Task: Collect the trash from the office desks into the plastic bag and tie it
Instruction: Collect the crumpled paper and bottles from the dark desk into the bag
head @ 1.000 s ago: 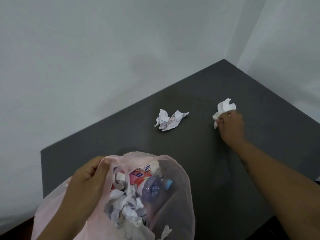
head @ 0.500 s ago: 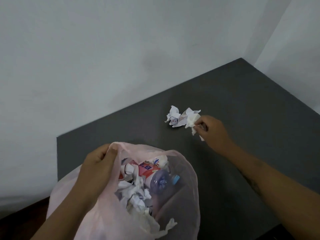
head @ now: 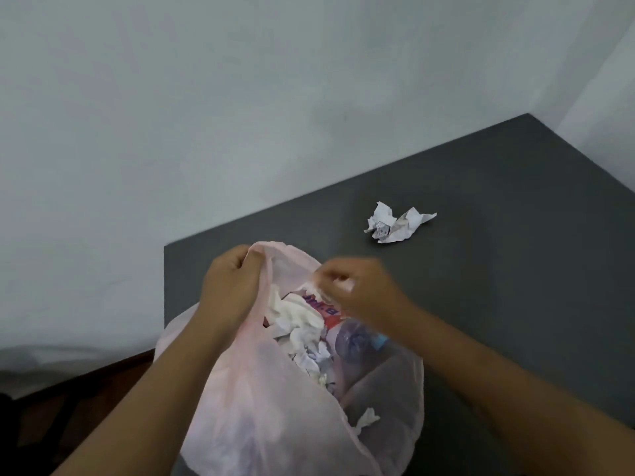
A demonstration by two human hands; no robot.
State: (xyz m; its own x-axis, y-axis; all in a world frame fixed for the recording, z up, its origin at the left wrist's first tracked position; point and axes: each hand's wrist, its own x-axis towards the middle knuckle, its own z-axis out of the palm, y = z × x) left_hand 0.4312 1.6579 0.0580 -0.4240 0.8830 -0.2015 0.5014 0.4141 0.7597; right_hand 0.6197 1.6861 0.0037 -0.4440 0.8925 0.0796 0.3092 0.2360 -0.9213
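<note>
Left hand (head: 233, 290) grips rim of thin translucent pink plastic bag (head: 275, 407); right hand (head: 360, 293) curled over bag's mouth, hold too blurred to tell; crumpled white paper wad (head: 395, 223) on dark grey desk (head: 515, 269) beyond bag.

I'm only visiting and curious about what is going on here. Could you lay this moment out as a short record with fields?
Setting: dark grey desk against a pale wall
Bag: pink plastic bag, mouth open, not tied
Bag contents: crumpled papers, clear bottle, red printed wrapper
Left hand: grips the bag's rim
Right hand: over the bag's mouth, blurred, seems to pinch a white paper wad
On desk: one crumpled paper, apart from the bag
</note>
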